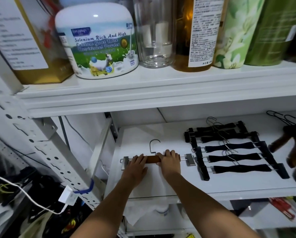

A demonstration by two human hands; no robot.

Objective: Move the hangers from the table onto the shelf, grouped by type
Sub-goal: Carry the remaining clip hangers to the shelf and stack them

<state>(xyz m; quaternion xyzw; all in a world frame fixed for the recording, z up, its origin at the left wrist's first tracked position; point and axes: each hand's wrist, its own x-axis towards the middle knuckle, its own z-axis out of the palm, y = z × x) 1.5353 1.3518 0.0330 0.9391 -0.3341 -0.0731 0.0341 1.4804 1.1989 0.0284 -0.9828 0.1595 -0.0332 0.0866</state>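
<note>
A brown wooden clip hanger (152, 159) with metal clips and a steel hook lies flat on the white lower shelf (169, 184), at its left side. My left hand (137, 164) rests on the hanger's left part with fingers laid over the bar. My right hand (169, 162) covers its right part, fingers curled over the bar. To the right lies a group of several black clip hangers (233, 148), side by side. At the far right edge sit dark brown wooden hangers (293, 145), blurred, with black hooks.
The upper shelf (143, 90) holds a goat milk powder tub (99, 43), a clear glass jar (155, 31), an amber bottle (195, 31) and green canisters (238, 31). A perforated white upright (46, 152) stands left, with a charger and cable (67, 197) below.
</note>
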